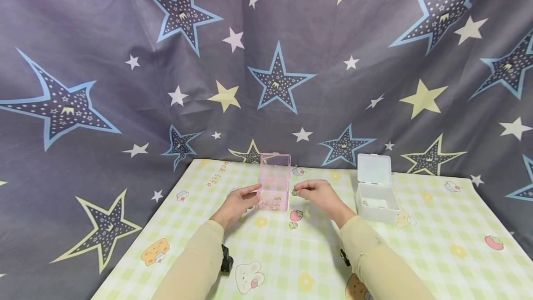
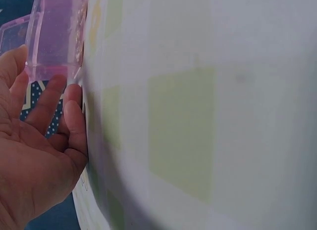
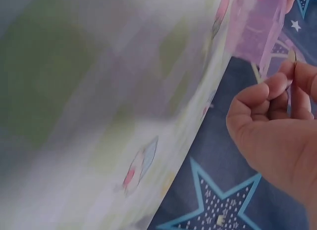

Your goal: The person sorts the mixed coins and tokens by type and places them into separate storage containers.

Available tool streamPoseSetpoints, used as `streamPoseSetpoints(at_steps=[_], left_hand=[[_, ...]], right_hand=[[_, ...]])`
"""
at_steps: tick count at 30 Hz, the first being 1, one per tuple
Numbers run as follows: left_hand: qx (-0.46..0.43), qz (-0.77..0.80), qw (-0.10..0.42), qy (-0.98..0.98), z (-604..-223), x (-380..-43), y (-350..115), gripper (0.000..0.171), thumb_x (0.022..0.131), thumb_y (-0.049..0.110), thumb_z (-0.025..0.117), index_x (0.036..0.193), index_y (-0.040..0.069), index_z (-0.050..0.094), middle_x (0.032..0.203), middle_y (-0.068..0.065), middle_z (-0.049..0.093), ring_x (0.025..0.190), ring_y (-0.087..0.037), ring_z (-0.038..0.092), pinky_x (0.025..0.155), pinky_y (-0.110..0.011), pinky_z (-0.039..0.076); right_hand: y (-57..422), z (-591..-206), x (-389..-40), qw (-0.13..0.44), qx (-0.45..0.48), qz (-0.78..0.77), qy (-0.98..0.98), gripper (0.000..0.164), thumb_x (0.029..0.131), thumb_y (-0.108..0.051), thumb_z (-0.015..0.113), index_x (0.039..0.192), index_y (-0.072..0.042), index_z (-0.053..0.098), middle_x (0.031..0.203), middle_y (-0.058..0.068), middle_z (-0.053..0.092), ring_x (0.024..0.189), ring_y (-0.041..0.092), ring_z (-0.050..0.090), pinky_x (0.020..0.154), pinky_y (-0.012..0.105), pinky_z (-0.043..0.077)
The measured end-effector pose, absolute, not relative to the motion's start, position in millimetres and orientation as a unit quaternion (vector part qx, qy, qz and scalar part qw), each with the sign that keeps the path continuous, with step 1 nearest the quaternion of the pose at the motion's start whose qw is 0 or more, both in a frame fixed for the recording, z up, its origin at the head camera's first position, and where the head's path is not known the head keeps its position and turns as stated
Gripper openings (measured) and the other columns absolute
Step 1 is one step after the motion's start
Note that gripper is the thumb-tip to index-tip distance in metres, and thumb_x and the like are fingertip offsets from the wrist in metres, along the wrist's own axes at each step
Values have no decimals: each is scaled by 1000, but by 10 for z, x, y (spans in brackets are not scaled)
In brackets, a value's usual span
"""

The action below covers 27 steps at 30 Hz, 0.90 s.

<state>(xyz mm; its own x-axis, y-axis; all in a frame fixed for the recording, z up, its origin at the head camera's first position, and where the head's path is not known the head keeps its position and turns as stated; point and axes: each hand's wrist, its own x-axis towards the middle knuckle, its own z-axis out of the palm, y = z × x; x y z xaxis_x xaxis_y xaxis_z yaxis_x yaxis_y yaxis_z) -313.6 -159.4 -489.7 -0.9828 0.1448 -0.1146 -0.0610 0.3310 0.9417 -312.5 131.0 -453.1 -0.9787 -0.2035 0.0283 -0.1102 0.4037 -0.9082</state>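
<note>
A clear pink box stands with its lid raised. Several small gold-coloured pieces lie in its front part; their exact kind is too small to tell. Beside the box's left wall, my left hand touches it with loosely extended fingers, and the left wrist view shows its fingertips against the pink plastic. To the right of the box, my right hand pinches a small thin flat piece between thumb and finger. That piece looks dull green in the head view.
One small gold-coloured round piece lies on the tablecloth in front of the pink box. On the right stands a white box with its lid up and small bits inside. A star-patterned curtain hangs behind the table.
</note>
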Motion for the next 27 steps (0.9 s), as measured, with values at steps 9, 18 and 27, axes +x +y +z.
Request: streamPoseSetpoints(at_steps=[9, 18, 27], left_hand=[[23, 577, 91, 812, -4912, -3135, -1598, 49, 107, 22, 67, 155, 24, 59, 153, -14, 63, 130, -30, 67, 94, -40, 56], [22, 577, 89, 811, -4918, -3124, -1608, 48, 107, 23, 68, 154, 24, 60, 152, -15, 63, 130, -29, 67, 97, -43, 56], [25, 575, 87, 813, -4906, -3124, -1602, 49, 107, 23, 67, 155, 24, 59, 153, -14, 63, 131, -30, 66, 98, -44, 56]], right_hand=[[1047, -4584, -3162, 37, -59, -549, 833, 19, 100, -13, 68, 112, -8, 82, 120, 9, 80, 111, 21, 73, 103, 40, 57], [985, -4629, -3151, 33, -52, -537, 841, 17, 99, -11, 69, 107, -8, 83, 113, 6, 82, 106, 18, 73, 101, 38, 56], [985, -4640, -3149, 40, -46, -542, 838, 16, 101, -13, 67, 107, -10, 82, 116, 5, 81, 116, 23, 73, 109, 45, 55]])
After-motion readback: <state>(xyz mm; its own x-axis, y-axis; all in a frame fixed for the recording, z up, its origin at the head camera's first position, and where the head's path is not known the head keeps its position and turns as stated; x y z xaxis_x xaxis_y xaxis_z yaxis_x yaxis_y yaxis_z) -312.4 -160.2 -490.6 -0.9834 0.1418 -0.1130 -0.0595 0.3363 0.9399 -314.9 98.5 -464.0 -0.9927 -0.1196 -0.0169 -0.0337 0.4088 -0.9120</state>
